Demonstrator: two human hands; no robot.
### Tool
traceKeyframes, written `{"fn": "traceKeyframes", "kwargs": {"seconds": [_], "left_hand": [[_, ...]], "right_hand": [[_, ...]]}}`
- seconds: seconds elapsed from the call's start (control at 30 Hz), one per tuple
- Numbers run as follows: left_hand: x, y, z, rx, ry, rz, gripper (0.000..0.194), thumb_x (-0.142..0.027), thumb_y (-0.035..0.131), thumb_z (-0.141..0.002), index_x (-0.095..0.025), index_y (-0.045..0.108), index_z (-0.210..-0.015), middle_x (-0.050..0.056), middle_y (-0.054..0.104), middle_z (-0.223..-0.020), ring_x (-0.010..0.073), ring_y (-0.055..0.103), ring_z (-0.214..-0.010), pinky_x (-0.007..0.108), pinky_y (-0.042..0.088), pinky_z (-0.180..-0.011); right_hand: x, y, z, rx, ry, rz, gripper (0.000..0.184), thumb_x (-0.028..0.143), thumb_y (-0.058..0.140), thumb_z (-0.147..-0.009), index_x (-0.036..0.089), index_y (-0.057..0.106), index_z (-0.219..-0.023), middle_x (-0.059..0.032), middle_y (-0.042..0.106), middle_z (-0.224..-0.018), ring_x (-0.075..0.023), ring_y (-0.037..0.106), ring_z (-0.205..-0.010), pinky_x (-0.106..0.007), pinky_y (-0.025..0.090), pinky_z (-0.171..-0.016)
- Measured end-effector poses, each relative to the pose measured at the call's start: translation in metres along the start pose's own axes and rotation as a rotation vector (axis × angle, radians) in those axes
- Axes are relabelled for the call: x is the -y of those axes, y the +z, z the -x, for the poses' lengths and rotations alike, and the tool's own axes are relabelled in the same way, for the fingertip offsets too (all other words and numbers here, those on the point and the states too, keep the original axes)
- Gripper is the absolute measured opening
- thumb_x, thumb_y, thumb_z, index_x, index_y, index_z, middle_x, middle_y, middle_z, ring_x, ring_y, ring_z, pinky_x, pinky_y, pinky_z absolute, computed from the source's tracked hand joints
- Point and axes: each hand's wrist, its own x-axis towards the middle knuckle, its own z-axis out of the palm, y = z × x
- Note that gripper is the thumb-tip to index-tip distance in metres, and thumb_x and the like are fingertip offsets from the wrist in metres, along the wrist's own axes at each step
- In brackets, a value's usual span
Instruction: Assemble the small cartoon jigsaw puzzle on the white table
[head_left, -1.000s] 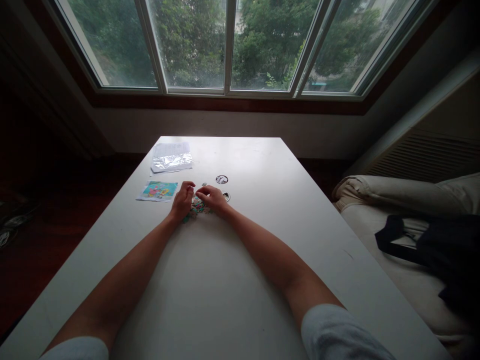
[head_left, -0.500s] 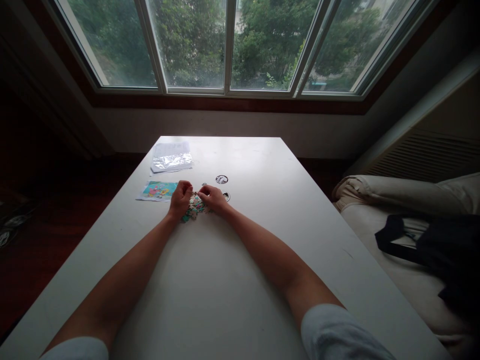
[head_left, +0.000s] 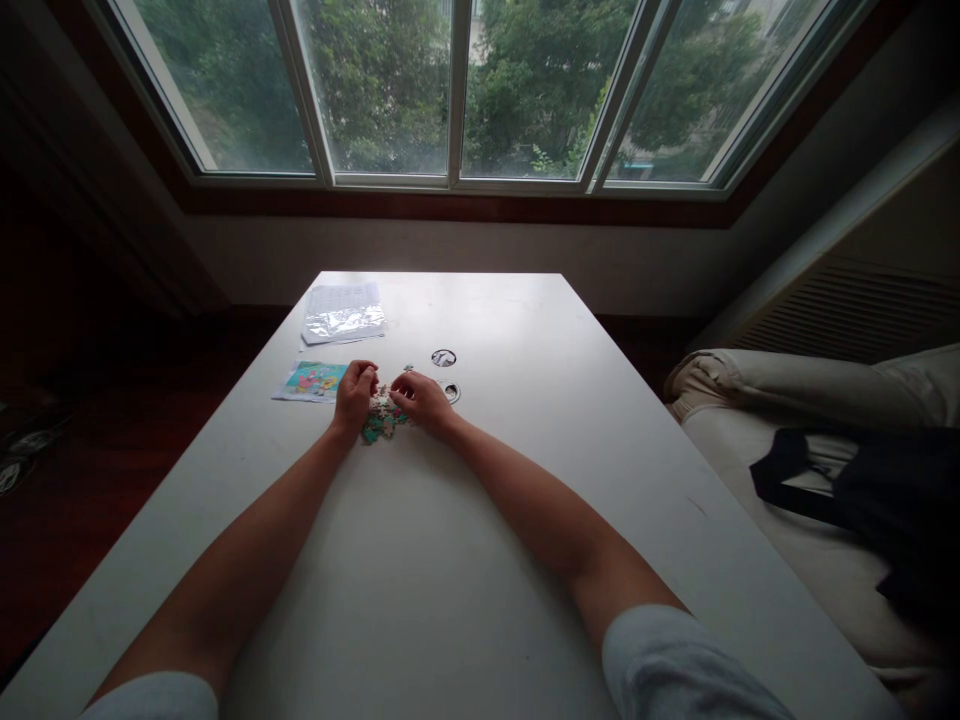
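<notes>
A heap of small jigsaw puzzle pieces [head_left: 383, 424], green, white and pink, lies on the white table between my hands. My left hand [head_left: 355, 391] is at the heap's left side, its fingers curled closed; whatever they hold is too small to make out. On the right of the heap, my right hand [head_left: 421, 397] is bent over the pieces with thumb and fingertips pinched together, and what is in the pinch cannot be told. Partly behind my left hand lies a colourful cartoon picture sheet [head_left: 309, 381].
A clear plastic bag with papers [head_left: 343, 314] lies at the table's [head_left: 480, 560] far left. Two round holes, one a dark-rimmed disc [head_left: 443, 358], are beyond my right hand. To the right, a dark bag [head_left: 885, 500] rests on a beige sofa [head_left: 720, 440].
My hands have drawn slightly apart, the left shifting a little to the left. More of the puzzle heap shows between them.
</notes>
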Motion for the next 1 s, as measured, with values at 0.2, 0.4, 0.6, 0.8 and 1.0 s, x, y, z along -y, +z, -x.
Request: {"fn": "traceKeyframes", "kwargs": {"seconds": [0.2,0.4,0.6,0.8,1.0], "left_hand": [[0.000,-0.004,-0.002,-0.087,-0.060,0.164,0.021,-0.038,0.052,-0.088,-0.019,0.063,-0.088,0.001,0.057,-0.072,0.0119,0.052,-0.060,0.024,0.042,-0.056],[-0.003,-0.005,-0.006,-0.077,-0.105,0.307,0.029,-0.046,0.048,-0.089,-0.019,0.061,-0.089,0.002,0.057,-0.074,0.0129,0.055,-0.065,0.025,0.047,-0.061],[-0.003,-0.006,-0.006,-0.047,-0.093,0.245,0.036,-0.054,0.042,-0.088,-0.021,0.058,-0.090,0.003,0.059,-0.076,0.0150,0.059,-0.071,0.028,0.049,-0.064],[0.003,-0.004,-0.004,-0.152,-0.023,0.071,0.028,-0.044,0.042,-0.087,-0.021,0.059,-0.087,0.003,0.059,-0.080,0.0147,0.058,-0.072,0.027,0.048,-0.065],[0.007,-0.008,-0.006,-0.276,0.008,-0.076,0.027,-0.031,0.040,-0.087,-0.020,0.064,-0.080,0.003,0.060,-0.074,0.0153,0.056,-0.069,0.027,0.045,-0.065]], "right_hand": [[0.013,-0.001,0.007,0.153,-0.183,0.240,0.036,0.051,0.071,-0.087,0.022,0.069,-0.109,-0.0066,0.062,-0.104,-0.0207,0.054,-0.098,-0.032,0.041,-0.087],[0.025,-0.002,0.012,0.224,-0.245,0.405,0.063,0.064,0.073,-0.079,0.024,0.062,-0.126,-0.0114,0.057,-0.117,-0.0275,0.048,-0.107,-0.040,0.040,-0.092],[0.027,0.001,0.012,0.227,-0.199,0.468,0.051,0.060,0.069,-0.084,0.024,0.065,-0.120,-0.0114,0.057,-0.115,-0.0276,0.047,-0.107,-0.039,0.041,-0.091],[0.021,0.002,0.009,0.225,-0.211,0.455,0.035,0.046,0.067,-0.090,0.023,0.066,-0.116,-0.0105,0.058,-0.113,-0.0258,0.048,-0.105,-0.036,0.043,-0.087],[0.012,0.006,0.006,0.183,-0.183,0.457,0.022,0.033,0.064,-0.094,0.024,0.067,-0.114,-0.0093,0.059,-0.111,-0.0244,0.049,-0.106,-0.033,0.044,-0.086]]}}
